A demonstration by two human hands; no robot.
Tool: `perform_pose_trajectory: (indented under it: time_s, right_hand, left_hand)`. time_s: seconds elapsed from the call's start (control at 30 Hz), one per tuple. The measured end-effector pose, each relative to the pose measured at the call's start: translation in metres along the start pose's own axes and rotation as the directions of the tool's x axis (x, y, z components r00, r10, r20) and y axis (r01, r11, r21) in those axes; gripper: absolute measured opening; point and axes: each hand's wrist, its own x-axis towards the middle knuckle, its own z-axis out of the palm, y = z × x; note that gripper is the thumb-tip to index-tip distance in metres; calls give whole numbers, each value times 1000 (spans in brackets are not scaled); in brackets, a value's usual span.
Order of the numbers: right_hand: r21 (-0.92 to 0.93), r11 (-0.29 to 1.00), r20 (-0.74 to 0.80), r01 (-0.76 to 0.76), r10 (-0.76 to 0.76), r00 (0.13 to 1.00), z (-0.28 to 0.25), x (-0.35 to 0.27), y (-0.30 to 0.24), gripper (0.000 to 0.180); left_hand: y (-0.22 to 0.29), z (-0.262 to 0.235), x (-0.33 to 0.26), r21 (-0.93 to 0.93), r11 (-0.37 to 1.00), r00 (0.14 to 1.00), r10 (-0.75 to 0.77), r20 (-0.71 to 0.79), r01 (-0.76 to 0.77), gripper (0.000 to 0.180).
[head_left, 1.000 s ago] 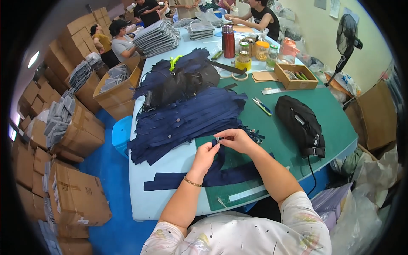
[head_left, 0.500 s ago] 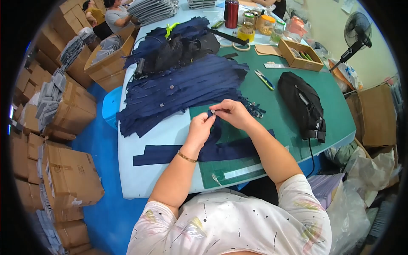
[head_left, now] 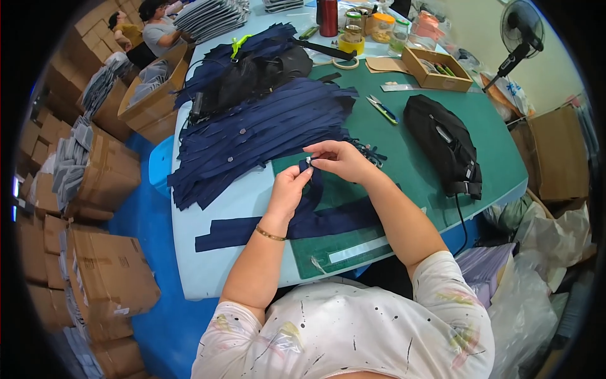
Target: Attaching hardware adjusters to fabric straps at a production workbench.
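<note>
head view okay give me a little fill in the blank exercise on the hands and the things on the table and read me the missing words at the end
The left hand pinches a strip coloured dark ____.
A bracelet circles the ____ wrist.
The mat under the snips is ____.
The black bag lies to the ____ of the snips.

Missing words: blue; left; green; right.

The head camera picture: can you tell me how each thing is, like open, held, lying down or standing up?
Left hand, pinching
Navy strip, pinched at its upper end
Right hand, fingers at the strip's upper end
Navy pile, layered, lying
Snips, lying; blades too small to tell
Black bag, lying
Wooden box, open, holding things
Red bottle, upright
Fan, standing; spinning unclear
</note>
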Motion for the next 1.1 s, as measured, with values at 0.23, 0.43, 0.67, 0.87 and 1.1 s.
perform_pose_trajectory:
  time_s: [0.23,0.43,0.67,0.87,1.1]
  right_hand:
    - [-95,995,-23,36,-38,999,-3,2,0,31]
    - [41,999,-76,-2,5,997,0,6,8,24]
    - [-53,998,-106,34,-39,994,6,1,11,12]
    - [-160,986,-96,38,-54,994,9,-3,-4,8]
    - [-261,964,-61,57,-75,995,6,-7,-17,7]
  left_hand:
    - [1,-5,3,14,999,998,-53,32,52,13]
    - [-10,-4,5,82,996,996,11,85,-18,13]
    - [-15,-1,2,116,991,998,63,13,-64,12]
    - [-22,-4,4,134,989,997,74,-36,-69,12]
    - [-4,5,-4,177,980,995,98,-33,-91,21]
